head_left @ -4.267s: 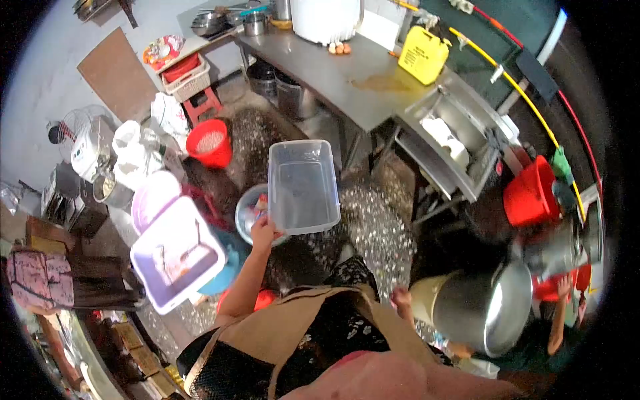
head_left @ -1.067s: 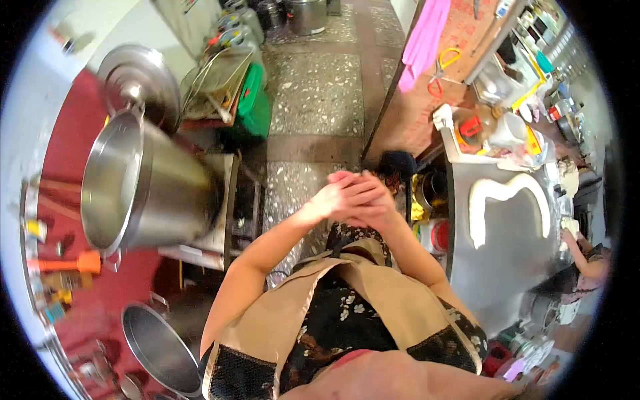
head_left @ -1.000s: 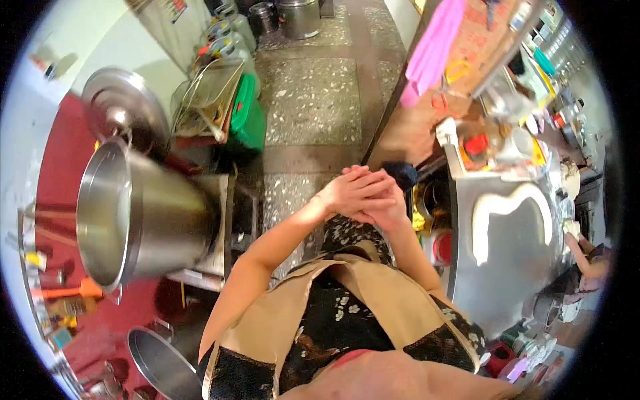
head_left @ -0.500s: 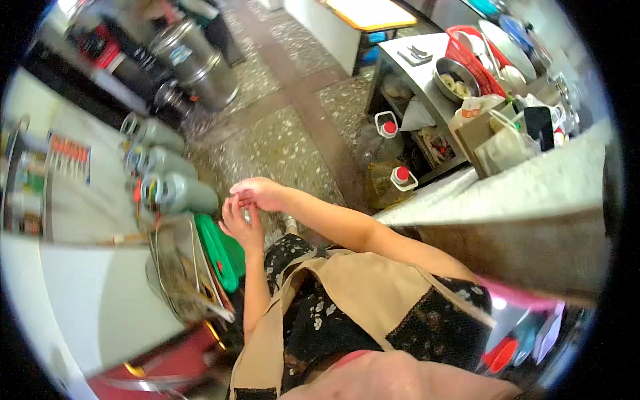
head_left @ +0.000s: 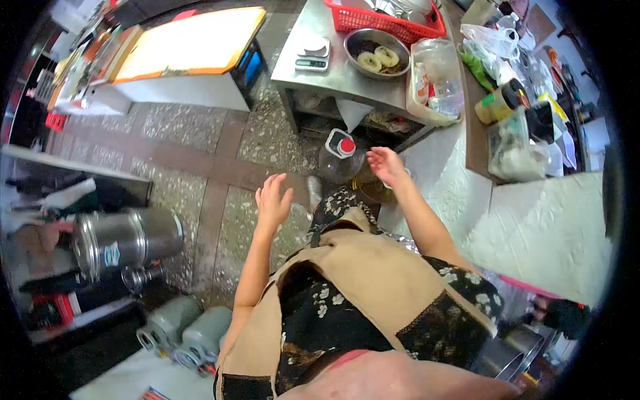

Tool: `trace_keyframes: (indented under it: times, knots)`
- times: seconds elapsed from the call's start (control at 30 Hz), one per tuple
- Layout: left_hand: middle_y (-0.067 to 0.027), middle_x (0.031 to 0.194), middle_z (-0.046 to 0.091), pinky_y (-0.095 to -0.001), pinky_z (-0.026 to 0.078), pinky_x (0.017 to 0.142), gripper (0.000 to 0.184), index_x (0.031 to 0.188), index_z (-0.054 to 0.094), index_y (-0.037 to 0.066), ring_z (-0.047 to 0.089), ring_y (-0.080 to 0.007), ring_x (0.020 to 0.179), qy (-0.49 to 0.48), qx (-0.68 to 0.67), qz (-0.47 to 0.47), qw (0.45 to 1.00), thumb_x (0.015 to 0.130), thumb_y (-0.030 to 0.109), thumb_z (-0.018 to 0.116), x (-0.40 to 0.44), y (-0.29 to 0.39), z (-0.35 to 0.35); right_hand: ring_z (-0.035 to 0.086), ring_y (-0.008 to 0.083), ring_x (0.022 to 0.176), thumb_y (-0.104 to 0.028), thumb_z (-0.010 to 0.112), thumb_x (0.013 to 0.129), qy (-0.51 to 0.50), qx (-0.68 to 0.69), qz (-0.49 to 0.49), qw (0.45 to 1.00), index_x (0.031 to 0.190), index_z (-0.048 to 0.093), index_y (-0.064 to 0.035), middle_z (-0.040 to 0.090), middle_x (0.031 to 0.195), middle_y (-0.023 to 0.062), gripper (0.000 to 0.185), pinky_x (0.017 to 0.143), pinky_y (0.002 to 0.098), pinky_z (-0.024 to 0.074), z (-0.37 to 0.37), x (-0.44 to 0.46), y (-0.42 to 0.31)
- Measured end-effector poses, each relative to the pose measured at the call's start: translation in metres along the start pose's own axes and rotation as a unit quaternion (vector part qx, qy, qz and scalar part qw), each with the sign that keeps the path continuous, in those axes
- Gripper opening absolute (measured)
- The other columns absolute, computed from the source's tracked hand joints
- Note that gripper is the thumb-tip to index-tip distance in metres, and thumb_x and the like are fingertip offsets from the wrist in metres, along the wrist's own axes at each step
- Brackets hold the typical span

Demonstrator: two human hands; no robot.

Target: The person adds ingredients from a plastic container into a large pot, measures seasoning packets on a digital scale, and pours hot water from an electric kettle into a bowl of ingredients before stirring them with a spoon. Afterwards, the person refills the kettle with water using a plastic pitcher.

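My left hand (head_left: 273, 201) is raised over the speckled floor, its fingers apart and nothing in it. On the other side, my right hand (head_left: 387, 166) hangs beside a clear plastic jug with a red cap (head_left: 343, 148), not visibly gripping anything; its fingers are loosely stretched. Ahead stands a metal table (head_left: 287, 61). It carries a small digital scale (head_left: 312, 63), a steel bowl (head_left: 357, 65) with pale ring-shaped pieces and dark contents, and a clear plastic bin (head_left: 437, 73) of packets.
A red basket (head_left: 347, 19) of dishes sits at the table's back. To the right are a white counter (head_left: 533, 213) and a clear container (head_left: 513, 150). Steel drums (head_left: 127, 240) and gas cylinders (head_left: 170, 320) stand on the left. A bright-topped table (head_left: 193, 43) is farther off.
My hands, together before, have come apart, the right one moving right. My view and body have turned to the right, bringing the metal table and its bowl in front of me.
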State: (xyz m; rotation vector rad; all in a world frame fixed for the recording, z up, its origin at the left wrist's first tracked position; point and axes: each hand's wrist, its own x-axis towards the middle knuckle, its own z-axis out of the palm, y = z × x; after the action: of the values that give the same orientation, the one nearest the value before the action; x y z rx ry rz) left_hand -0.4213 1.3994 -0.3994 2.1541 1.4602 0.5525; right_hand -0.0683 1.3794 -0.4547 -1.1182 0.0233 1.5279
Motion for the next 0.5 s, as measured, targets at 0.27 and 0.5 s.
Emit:
trace_keyframes:
  times: [0.27, 0.5]
  knots:
    - [-0.0164, 0.113, 0.053, -0.0367, 0.041, 0.087, 0.042, 0.118, 0.049, 0.002, 0.051, -0.0314, 0.106, -0.048, -0.164, -0.022, 0.985, 0.080, 0.016, 0.057, 0.186, -0.063, -0.011, 0.053, 0.0112, 0.059, -0.018, 0.057, 0.082, 0.105, -0.229, -0.174, 0.952, 0.089, 0.059, -0.0038, 0.059, 0.073, 0.0054, 0.017, 0.051, 0.0236, 0.0411, 0.109, 0.194, -0.037]
    - [-0.0164, 0.112, 0.054, -0.0352, 0.044, 0.083, 0.041, 0.119, 0.049, 0.003, 0.056, -0.0273, 0.094, -0.110, -0.153, -0.055, 0.981, 0.080, 0.016, 0.057, 0.334, -0.092, -0.033, 0.054, 0.0316, 0.099, -0.040, 0.066, 0.072, 0.315, -0.462, -0.268, 0.785, 0.109, 0.052, -0.0028, 0.057, 0.105, 0.0169, 0.055, 0.086, 0.0382, 0.0427, 0.181, 0.356, -0.074]
